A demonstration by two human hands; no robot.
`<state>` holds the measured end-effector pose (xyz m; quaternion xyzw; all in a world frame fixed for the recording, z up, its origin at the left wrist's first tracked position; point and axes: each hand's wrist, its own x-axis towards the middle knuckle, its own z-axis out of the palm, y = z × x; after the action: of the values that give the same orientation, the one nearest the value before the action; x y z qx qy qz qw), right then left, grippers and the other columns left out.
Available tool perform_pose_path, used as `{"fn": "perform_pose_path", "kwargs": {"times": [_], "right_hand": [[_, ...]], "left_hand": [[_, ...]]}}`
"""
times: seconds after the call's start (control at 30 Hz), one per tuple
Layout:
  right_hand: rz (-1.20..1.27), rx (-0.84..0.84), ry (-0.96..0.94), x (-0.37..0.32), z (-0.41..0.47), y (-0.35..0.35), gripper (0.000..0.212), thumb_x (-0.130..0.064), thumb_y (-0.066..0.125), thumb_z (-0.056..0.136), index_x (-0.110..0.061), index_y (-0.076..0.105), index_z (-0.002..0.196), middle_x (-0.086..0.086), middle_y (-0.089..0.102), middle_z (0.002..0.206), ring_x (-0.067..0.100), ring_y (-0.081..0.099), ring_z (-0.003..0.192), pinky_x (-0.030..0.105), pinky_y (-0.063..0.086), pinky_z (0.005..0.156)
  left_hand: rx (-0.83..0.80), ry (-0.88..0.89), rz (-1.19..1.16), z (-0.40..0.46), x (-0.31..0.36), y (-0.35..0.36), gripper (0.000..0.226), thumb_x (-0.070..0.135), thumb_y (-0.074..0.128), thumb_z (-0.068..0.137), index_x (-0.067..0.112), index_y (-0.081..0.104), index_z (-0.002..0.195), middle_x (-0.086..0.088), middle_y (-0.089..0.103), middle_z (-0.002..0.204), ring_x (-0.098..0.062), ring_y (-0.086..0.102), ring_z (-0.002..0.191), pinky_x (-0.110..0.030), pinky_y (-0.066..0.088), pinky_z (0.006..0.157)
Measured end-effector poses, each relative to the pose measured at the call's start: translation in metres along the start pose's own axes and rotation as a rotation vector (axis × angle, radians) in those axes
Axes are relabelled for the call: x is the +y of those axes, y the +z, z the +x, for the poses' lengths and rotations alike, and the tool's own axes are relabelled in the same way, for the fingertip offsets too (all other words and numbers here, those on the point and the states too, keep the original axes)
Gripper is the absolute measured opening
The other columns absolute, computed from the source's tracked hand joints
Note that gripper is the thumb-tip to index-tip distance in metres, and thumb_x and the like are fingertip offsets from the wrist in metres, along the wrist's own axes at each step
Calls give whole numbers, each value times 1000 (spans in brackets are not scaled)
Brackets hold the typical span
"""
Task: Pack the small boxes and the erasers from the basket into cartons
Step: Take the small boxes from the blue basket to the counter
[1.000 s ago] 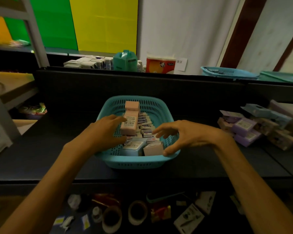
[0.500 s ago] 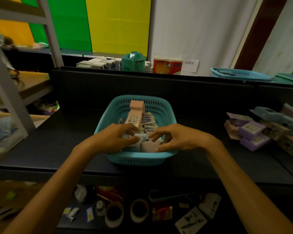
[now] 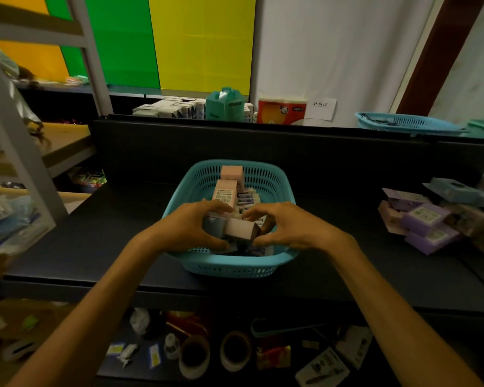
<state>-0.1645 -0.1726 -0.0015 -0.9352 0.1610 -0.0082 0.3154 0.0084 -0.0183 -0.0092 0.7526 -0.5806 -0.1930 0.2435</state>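
A teal perforated basket (image 3: 266,178) stands on the dark shelf in front of me. It holds pink small boxes (image 3: 226,192) standing at the back and several small erasers (image 3: 248,198) beside them. Over its near half, my left hand (image 3: 192,229) and my right hand (image 3: 287,229) together grip a bluish box (image 3: 213,227) and a pale pink box (image 3: 239,229) lying side by side. My left fingers curl over the bluish box and my right fingers curl round the pink box's end. The contents under the hands are hidden.
A heap of purple and blue cartons (image 3: 428,223) lies on the shelf at the right. Another teal basket (image 3: 408,122) sits on the far ledge beside a red pack (image 3: 281,110) and a teal bottle (image 3: 224,104). Tape rolls (image 3: 235,350) and clutter lie on the lower shelf.
Both hands have come together over the basket's near side and closed on the two boxes, which now sit raised between them. The view has tilted slightly.
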Motion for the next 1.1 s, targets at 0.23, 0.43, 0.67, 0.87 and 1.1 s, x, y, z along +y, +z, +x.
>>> {"fn": "perform_pose_path", "kwargs": {"times": [0.23, 0.43, 0.67, 0.87, 1.1], "right_hand": [[-5, 113, -84, 0, 13, 0, 43, -22, 74, 80, -29, 55, 118, -13, 58, 113, 4, 63, 90, 18, 53, 75], [63, 136, -109, 7, 26, -14, 36, -23, 70, 83, -31, 55, 115, -14, 58, 112, 3, 62, 93, 17, 52, 79], [-219, 287, -73, 9, 76, -19, 54, -27, 71, 82, -23, 47, 130, -1, 50, 131, 12, 49, 115, 26, 43, 94], [-458, 129, 12, 5, 122, -15, 116, -59, 79, 61, -35, 9, 150, -1, -13, 160, 25, -9, 146, 55, 12, 117], [-674, -29, -51, 4, 130, -10, 98, -58, 73, 69, -39, 19, 148, -2, -17, 159, 23, -22, 144, 49, -5, 115]], "left_hand": [[126, 120, 235, 23, -5, 8, 47, 40, 73, 74, 38, 54, 116, 10, 58, 115, -10, 51, 103, -37, 50, 88], [212, 102, 258, 21, -3, -7, 37, 39, 67, 80, 34, 55, 115, 11, 59, 104, -4, 56, 87, -33, 53, 79], [528, 52, 244, 18, -19, -48, 36, 38, 66, 80, 29, 54, 113, 13, 54, 91, 0, 50, 73, -23, 45, 65], [710, 37, 310, 23, -43, -70, 39, 39, 67, 80, 25, 56, 115, 8, 54, 90, -11, 48, 79, -32, 41, 65], [727, 58, 263, 41, -58, -72, 45, 36, 67, 81, 21, 54, 121, -2, 62, 104, -10, 46, 84, -32, 43, 72]]}}
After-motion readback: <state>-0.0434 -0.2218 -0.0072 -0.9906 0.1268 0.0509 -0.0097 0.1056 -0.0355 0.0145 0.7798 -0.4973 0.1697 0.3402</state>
